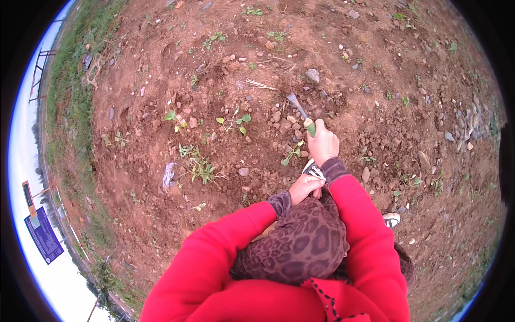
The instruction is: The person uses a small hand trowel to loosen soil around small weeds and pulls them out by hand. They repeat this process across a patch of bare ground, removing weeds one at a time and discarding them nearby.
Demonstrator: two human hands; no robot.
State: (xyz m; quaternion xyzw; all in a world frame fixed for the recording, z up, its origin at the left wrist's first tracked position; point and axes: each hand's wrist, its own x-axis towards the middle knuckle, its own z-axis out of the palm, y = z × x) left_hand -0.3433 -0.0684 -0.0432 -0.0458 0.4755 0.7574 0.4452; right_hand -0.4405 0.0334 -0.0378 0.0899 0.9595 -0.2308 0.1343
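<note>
A hand tool with a flat metal blade and a green-wrapped handle (298,105) is gripped in my right hand (323,145). Its blade tip rests at or just above the reddish soil (257,153). My left hand (306,188) lies by my knee, over the laced canvas shoe (314,170); its fingers are bent, and whether they hold anything cannot be told. Just left of my right hand grows a small leafy seedling (293,153). Another seedling (234,122) stands further left.
A clump of weeds (202,167) and a crumpled pale scrap (169,175) lie to the left. A grey stone (312,75) and dry stalks (260,84) are beyond the blade. My other shoe (391,219) is at the right. Grass (72,100) and a blue sign (43,235) border the far left.
</note>
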